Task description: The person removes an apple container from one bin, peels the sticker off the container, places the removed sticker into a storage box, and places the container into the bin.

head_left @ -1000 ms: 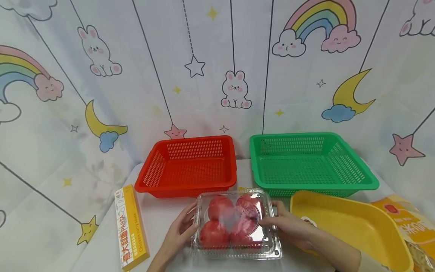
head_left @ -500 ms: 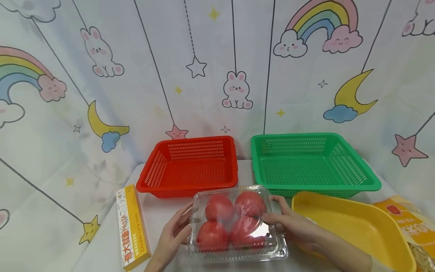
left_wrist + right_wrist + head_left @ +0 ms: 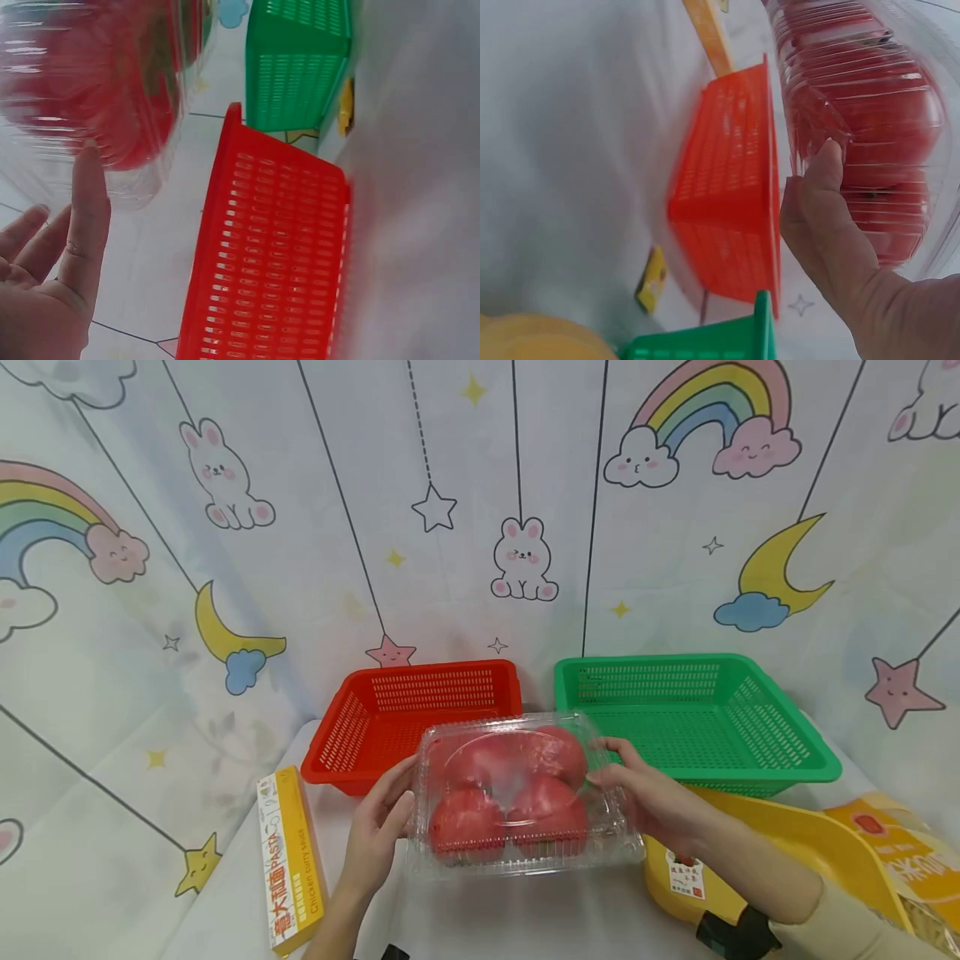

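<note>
A clear plastic clamshell box [image 3: 525, 860] with several red tomatoes [image 3: 547, 814] inside hangs above the table, in front of the two baskets and slightly tilted. My left hand [image 3: 378, 827] holds its left side, and my right hand [image 3: 648, 793] grips the right side, thumb in front. In the left wrist view, a finger of the left hand [image 3: 64, 262] lies against the box's ribbed wall [image 3: 45, 135]. The right wrist view has the right hand [image 3: 840, 232] pinching the box edge [image 3: 817, 120]. Fingertips behind the box are partly hidden.
Behind the box stand a red basket [image 3: 337, 735] on the left and a green basket [image 3: 697, 735] on the right. A yellow bin [image 3: 810, 852] and an orange packet [image 3: 900, 839] lie right; a pasta box [image 3: 288, 860] lies left. A small yellow thing [image 3: 652, 279] shows low down.
Both hands have raised the box of tomatoes off the table and moved it up and forward, so it now overlaps the red basket's front in the head view.
</note>
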`<action>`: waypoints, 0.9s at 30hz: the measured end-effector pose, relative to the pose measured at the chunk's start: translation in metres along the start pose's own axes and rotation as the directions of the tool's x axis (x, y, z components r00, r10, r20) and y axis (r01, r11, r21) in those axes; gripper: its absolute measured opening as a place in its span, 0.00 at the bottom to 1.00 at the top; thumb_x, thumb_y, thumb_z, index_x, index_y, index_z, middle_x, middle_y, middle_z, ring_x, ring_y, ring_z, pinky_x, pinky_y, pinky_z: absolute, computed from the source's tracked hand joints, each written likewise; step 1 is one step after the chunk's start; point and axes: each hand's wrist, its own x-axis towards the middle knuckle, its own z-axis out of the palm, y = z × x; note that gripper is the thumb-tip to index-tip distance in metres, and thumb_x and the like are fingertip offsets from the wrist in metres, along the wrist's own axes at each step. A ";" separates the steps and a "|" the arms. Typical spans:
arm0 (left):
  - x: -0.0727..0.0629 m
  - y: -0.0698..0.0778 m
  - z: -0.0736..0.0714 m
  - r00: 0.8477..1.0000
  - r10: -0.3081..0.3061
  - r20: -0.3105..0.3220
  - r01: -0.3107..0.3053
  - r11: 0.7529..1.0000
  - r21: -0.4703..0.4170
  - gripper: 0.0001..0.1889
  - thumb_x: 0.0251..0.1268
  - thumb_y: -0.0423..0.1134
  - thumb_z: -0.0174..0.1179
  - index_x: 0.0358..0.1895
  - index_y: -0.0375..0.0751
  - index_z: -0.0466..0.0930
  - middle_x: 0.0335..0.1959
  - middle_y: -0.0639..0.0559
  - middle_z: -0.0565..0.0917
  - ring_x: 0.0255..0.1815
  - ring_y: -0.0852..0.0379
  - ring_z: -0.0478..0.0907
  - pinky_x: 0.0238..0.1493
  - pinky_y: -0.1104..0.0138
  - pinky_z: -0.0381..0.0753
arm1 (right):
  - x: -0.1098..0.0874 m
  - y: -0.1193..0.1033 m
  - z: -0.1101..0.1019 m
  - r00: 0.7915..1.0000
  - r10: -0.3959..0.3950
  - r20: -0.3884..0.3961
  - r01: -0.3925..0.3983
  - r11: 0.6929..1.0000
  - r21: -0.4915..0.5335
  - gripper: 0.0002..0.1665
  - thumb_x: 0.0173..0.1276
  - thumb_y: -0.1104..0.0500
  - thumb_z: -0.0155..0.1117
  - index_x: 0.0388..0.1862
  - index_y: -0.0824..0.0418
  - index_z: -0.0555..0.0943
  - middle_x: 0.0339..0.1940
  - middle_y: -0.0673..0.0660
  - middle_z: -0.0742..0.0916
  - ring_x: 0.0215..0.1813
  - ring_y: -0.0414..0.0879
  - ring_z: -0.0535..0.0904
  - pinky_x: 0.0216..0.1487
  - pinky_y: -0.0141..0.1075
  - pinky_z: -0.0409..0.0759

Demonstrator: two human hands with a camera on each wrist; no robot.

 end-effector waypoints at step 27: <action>-0.005 -0.032 -0.019 0.893 -0.399 -0.209 0.384 0.917 -0.109 0.21 0.79 0.45 0.53 0.67 0.39 0.69 0.57 0.41 0.83 0.51 0.48 0.83 0.46 0.59 0.86 | 0.092 -0.039 -0.007 0.994 -0.043 -0.105 0.058 0.987 0.151 0.44 0.74 0.50 0.54 0.78 0.55 0.41 0.71 0.65 0.61 0.48 0.54 0.83 0.53 0.47 0.82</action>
